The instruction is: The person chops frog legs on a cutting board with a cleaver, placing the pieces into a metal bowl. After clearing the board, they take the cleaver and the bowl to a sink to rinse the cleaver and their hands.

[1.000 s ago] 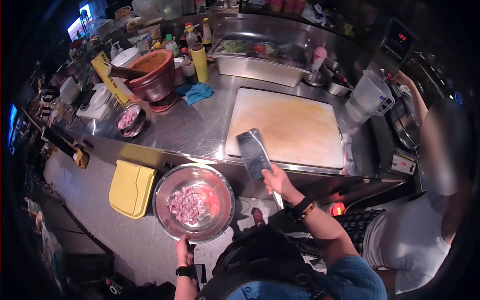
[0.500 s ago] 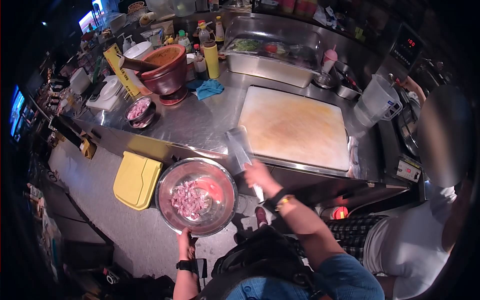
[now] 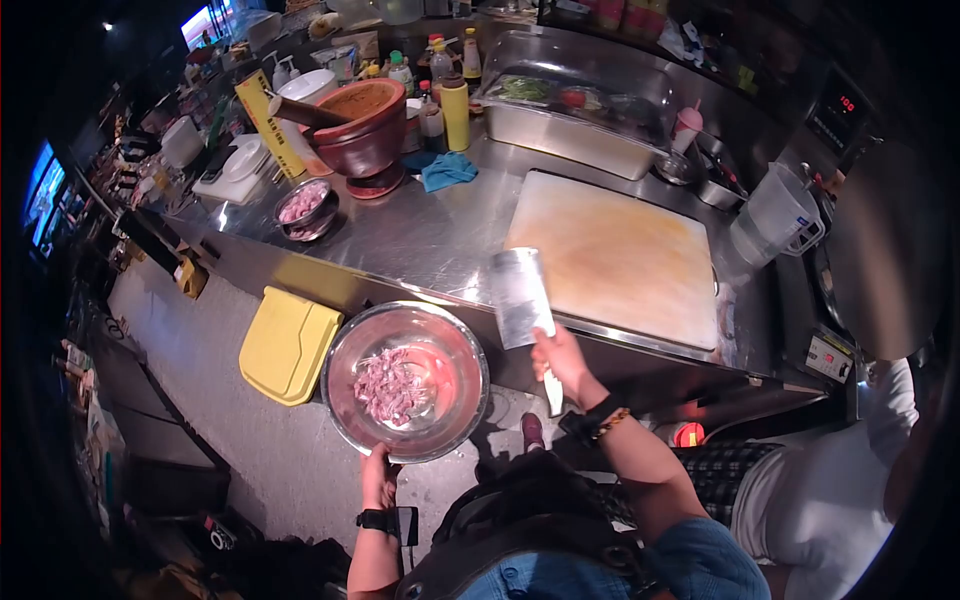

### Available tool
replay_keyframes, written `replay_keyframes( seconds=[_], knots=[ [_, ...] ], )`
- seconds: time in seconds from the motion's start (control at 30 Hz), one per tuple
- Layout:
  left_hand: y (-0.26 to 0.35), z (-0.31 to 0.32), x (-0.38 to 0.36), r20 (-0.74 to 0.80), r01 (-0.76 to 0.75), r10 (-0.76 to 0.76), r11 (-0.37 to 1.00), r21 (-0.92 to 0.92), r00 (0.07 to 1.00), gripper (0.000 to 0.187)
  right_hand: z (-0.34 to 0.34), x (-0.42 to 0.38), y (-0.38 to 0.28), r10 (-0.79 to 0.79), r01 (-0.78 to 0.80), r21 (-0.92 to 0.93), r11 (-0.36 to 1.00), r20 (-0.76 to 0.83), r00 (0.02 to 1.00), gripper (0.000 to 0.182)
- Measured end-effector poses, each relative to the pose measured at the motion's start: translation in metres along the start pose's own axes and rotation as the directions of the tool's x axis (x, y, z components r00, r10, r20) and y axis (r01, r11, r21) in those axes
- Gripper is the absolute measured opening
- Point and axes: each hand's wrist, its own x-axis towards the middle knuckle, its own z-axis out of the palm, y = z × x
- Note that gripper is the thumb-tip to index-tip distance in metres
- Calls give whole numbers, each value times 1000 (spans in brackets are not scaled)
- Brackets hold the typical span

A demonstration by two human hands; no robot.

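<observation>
My left hand (image 3: 378,478) grips the near rim of a large metal bowl (image 3: 455,420). Chopped pinkish meat (image 3: 396,386) lies inside the bowl, toward its left side. My right hand (image 3: 562,362) is closed round the handle of a cleaver (image 3: 519,292), whose broad blade points away from me. The blade is beside the front left corner of a stained white cutting board (image 3: 612,262), which lies on the steel counter (image 3: 440,235).
A small bowl of meat (image 3: 303,203), a mortar (image 3: 365,140) with a pestle, bottles and a blue cloth (image 3: 448,171) stand on the counter. Behind the board is a steel tray (image 3: 570,140). A yellow lid (image 3: 290,345) is below the counter. A person (image 3: 830,475) stands at the right.
The view has shifted a little, moving the counter's contents rightward. The cleaver in my right hand is more upright and less blurred. My left hand still holds the bowl.
</observation>
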Motion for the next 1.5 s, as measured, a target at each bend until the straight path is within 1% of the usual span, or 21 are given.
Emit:
replay_keyframes(
  seconds=[0.03,0.2,0.3,0.37,0.43,0.5,0.53,0.63,0.7,0.73,0.83,0.97,1.03,1.1,1.17,1.2,1.23,1.27,1.3,1.37,1.5],
  knots=[
    [-3,-2,2,-20,-5,5,1000,-13,1000,37,-3,-7,-11,54,-52,23,998,-104,993,17],
    [-8,-26,6,4,80,-80,994,-72,997,36,-29,-26,-21,16,19,203,979,-166,986,15],
    [1,-48,-1,66,136,-129,985,-105,989,16,-37,-38,-23,-72,102,153,983,-189,979,15],
    [27,-39,-20,-3,143,-145,981,-129,989,9,-38,-44,-26,-83,122,193,974,-195,977,14],
    [47,-41,-26,3,142,-142,986,-87,990,12,-42,-46,-29,-95,143,235,961,-205,974,14],
    [55,-61,-16,143,110,-104,993,-37,984,16,-48,-44,-33,-79,140,253,957,-236,969,12],
    [61,-60,-15,84,54,-53,999,-5,995,21,-48,-40,-35,-72,139,265,954,-247,966,11],
    [93,-31,-26,16,-30,31,999,-23,999,25,-53,-31,-41,-63,155,346,925,-262,963,11],
    [110,-17,-28,35,-6,5,999,35,999,26,-62,-21,-37,-69,180,430,885,-260,963,12],
    [122,-10,-25,42,5,-7,998,64,999,26,-62,-17,-39,-62,189,426,884,-294,954,12],
    [140,18,-9,184,90,-76,994,-67,980,25,-74,-10,-41,-76,224,406,886,-351,933,11],
    [156,86,7,194,109,-91,991,-83,977,24,-93,-11,-50,-63,248,407,879,-417,907,10],
    [159,113,25,114,83,-79,996,-28,990,25,-106,-11,-52,-79,249,332,910,-451,889,8],
    [158,119,65,311,108,-96,994,-23,946,28,-115,-12,-53,-102,269,318,909,-456,884,9],
    [158,141,90,497,117,-121,992,40,859,28,-123,-13,-50,-81,262,362,895,-445,892,11],
    [155,159,100,512,121,-90,992,-26,854,27,-124,-15,-48,-43,246,401,883,-453,891,13],
    [155,173,103,492,107,-101,994,15,865,24,-124,-18,-49,-84,264,337,904,-465,882,12],
    [140,144,169,762,169,-97,985,-16,640,31,-123,-23,-54,-106,262,298,918,-450,886,12],
    [128,124,219,519,63,8,991,-120,855,24,-128,-21,-47,-172,289,231,929,-422,890,19],
    [150,179,172,433,196,-127,973,-119,892,14,-126,-28,-58,-129,235,214,948,-416,900,17],
    [164,210,176,366,39,-32,999,-12,930,16,-127,-21,-51,-171,270,171,948,-440,882,15]
  ],
)
